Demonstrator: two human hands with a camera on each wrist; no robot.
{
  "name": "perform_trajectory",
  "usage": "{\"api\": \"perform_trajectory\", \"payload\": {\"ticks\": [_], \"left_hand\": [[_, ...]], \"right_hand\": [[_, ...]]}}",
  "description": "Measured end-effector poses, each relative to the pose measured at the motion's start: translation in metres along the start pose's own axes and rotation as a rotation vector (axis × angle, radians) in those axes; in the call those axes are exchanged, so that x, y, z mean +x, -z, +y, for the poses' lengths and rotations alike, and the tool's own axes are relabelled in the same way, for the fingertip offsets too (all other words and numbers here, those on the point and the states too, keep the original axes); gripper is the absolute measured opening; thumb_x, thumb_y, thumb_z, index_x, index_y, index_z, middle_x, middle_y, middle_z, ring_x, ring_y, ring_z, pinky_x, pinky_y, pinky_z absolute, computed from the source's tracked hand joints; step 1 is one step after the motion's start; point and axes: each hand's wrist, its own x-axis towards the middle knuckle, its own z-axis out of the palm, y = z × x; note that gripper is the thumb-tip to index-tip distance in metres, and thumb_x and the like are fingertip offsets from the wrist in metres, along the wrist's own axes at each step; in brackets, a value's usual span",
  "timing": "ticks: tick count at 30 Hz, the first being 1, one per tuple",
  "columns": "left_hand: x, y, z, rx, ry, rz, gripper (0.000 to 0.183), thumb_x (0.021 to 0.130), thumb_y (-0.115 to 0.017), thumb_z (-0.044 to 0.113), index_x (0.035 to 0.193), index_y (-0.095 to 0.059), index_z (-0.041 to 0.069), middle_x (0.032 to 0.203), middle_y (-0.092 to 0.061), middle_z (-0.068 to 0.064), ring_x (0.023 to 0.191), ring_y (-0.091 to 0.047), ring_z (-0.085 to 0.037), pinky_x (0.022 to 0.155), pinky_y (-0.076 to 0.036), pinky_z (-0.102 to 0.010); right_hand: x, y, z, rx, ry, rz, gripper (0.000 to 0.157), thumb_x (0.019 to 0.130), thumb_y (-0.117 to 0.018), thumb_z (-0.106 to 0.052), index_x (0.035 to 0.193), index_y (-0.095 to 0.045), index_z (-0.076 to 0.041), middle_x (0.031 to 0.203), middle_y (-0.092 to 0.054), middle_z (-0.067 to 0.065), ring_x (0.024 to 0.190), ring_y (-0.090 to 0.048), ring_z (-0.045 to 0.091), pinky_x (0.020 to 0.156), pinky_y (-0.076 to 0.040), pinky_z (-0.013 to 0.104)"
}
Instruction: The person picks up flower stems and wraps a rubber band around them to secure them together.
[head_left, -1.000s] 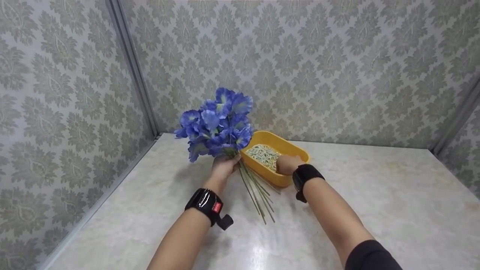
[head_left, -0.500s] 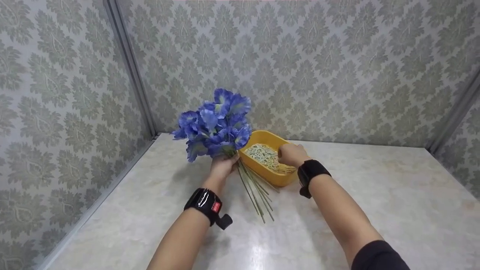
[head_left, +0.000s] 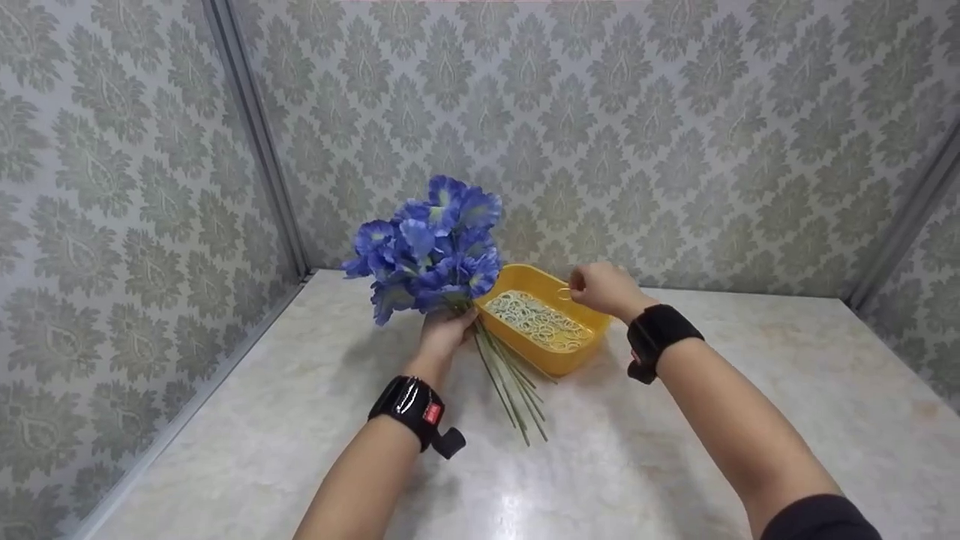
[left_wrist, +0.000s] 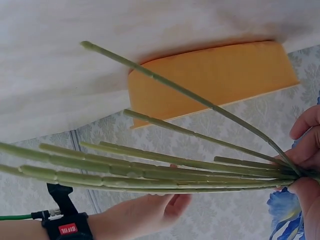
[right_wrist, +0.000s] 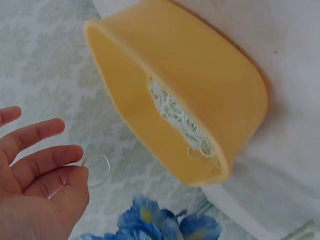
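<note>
A bunch of blue artificial flowers point(head_left: 431, 247) is gripped by my left hand point(head_left: 444, 334) just below the blossoms. Their green stems point(left_wrist: 140, 172) fan out from that hand toward the front right of the table. Between thumb and index finger my right hand point(head_left: 606, 289) pinches one thin pale rubber band point(right_wrist: 106, 170), held above the yellow bin point(head_left: 559, 364). Many similar pale rubber bands point(head_left: 536, 319) lie loose on the bin's floor. The bin stands just right of the flowers, partly behind the stems.
The pale marbled table point(head_left: 712, 420) meets a patterned back wall point(head_left: 570, 112) behind the bin. Another patterned wall point(head_left: 112, 225) runs along the left side. A black strap point(head_left: 664, 337) with a loose end is round each wrist.
My right hand has come up out of the bin and moved right, with a rubber band now visible in its fingers. The left hand and flowers have hardly moved.
</note>
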Motion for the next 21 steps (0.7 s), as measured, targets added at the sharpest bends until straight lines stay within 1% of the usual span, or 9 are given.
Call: {"api": "perform_trajectory", "payload": {"ticks": [1,2,4,5,8,13,14,18,21], "left_hand": [[-0.002,0.0,0.001,0.002,-0.008,-0.003,0.02,0.101,-0.066,-0.001,0.081,-0.067,-0.004,0.07,-0.063,-0.001,0.066,-0.059,-0.007,0.068,-0.054,-0.018],[-0.004,0.0,0.001,0.007,-0.01,0.003,0.024,0.101,-0.066,0.0,0.077,-0.066,-0.001,0.067,-0.062,0.001,0.064,-0.057,-0.007,0.066,-0.051,-0.017],[0.0,-0.001,-0.006,0.029,-0.025,0.018,0.031,0.101,-0.067,0.004,0.07,-0.063,0.006,0.061,-0.057,0.005,0.06,-0.052,-0.005,0.061,-0.045,-0.016],[0.005,-0.001,-0.012,0.044,-0.033,0.022,0.036,0.101,-0.069,0.006,0.066,-0.061,0.009,0.058,-0.053,0.007,0.058,-0.048,-0.004,0.059,-0.041,-0.016],[0.004,-0.002,-0.013,0.071,-0.027,0.043,0.045,0.103,-0.066,0.006,0.06,-0.053,0.014,0.053,-0.046,0.01,0.054,-0.041,-0.004,0.056,-0.034,-0.015],[0.005,-0.007,-0.011,0.056,-0.026,0.032,0.047,0.102,-0.066,0.005,0.059,-0.051,0.016,0.053,-0.048,0.011,0.053,-0.042,-0.002,0.055,-0.034,-0.015],[0.005,-0.008,-0.01,0.038,-0.029,0.025,0.046,0.102,-0.066,0.004,0.059,-0.053,0.015,0.054,-0.051,0.012,0.054,-0.044,-0.002,0.055,-0.035,-0.015],[0.005,-0.013,-0.008,-0.006,-0.049,0.017,0.044,0.102,-0.065,0.002,0.061,-0.058,0.014,0.056,-0.057,0.013,0.054,-0.044,-0.001,0.056,-0.034,-0.014],[0.002,-0.017,-0.009,-0.023,-0.063,0.01,0.042,0.102,-0.064,0.001,0.062,-0.061,0.013,0.057,-0.059,0.012,0.054,-0.043,-0.001,0.056,-0.033,-0.015]], "right_hand": [[-0.003,0.002,-0.002,0.001,0.014,0.008,0.017,0.098,-0.065,-0.01,0.107,-0.072,0.004,0.106,-0.074,0.023,0.099,-0.069,0.037,0.094,-0.057,0.052],[-0.007,0.003,-0.004,0.003,0.033,0.017,0.016,0.098,-0.065,-0.009,0.106,-0.071,0.004,0.106,-0.074,0.022,0.099,-0.069,0.037,0.094,-0.056,0.052],[-0.014,0.006,-0.01,0.014,0.078,0.04,0.014,0.097,-0.065,-0.008,0.103,-0.071,0.003,0.104,-0.074,0.022,0.1,-0.069,0.038,0.095,-0.056,0.053],[-0.019,0.007,-0.013,0.019,0.102,0.052,0.013,0.096,-0.065,-0.008,0.102,-0.071,0.003,0.103,-0.075,0.022,0.1,-0.069,0.038,0.096,-0.056,0.053],[-0.033,0.008,-0.021,0.024,0.181,0.09,0.01,0.095,-0.066,-0.007,0.099,-0.07,0.002,0.1,-0.075,0.02,0.099,-0.071,0.038,0.094,-0.058,0.052],[-0.059,0.011,-0.023,0.024,0.307,0.135,0.006,0.094,-0.069,-0.004,0.096,-0.071,0.001,0.095,-0.076,0.018,0.095,-0.074,0.038,0.089,-0.06,0.052],[-0.064,0.011,-0.023,0.03,0.323,0.141,0.006,0.094,-0.069,-0.003,0.096,-0.071,0.002,0.094,-0.076,0.018,0.094,-0.074,0.038,0.088,-0.06,0.052],[-0.079,0.01,-0.019,0.044,0.329,0.152,0.004,0.093,-0.071,-0.002,0.096,-0.071,0.001,0.093,-0.076,0.017,0.092,-0.073,0.036,0.088,-0.06,0.052],[-0.09,0.004,-0.018,0.04,0.33,0.153,0.005,0.094,-0.072,-0.004,0.096,-0.071,0.0,0.093,-0.076,0.015,0.091,-0.073,0.034,0.092,-0.057,0.056]]}}
